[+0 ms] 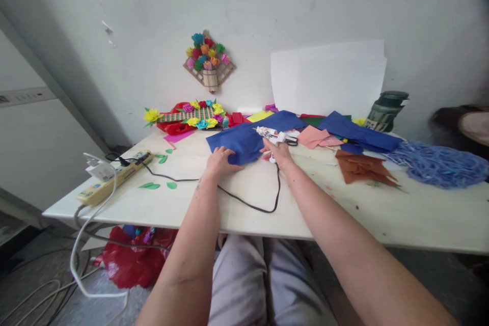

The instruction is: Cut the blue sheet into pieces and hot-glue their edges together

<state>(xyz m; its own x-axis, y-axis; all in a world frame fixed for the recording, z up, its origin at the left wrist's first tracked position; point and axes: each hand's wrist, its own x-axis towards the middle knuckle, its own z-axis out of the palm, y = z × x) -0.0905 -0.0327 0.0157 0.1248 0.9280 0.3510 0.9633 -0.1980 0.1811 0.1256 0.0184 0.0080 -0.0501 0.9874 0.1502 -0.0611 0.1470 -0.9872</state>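
Note:
My right hand [280,155] has its fingers wrapped round a white glue gun [273,135], whose nozzle points left above dark blue paper [242,145]. From the gun's handle a black cord [248,205] loops over the table toward the left. My left hand [221,163] rests at the near left edge of the blue paper, thumb and fingers apart; part of its fingers is hidden. Just right of the gun lie dark looped handles [292,141], perhaps of scissors, beside pink paper pieces [315,136].
A power strip [114,178] with a white plug stands at the table's left, near green paper leaves [162,159]. Paper flowers on a woven panel [185,116] lie behind. Rightward are brown paper [362,165], blue yarn [445,165] and a green bottle [387,111].

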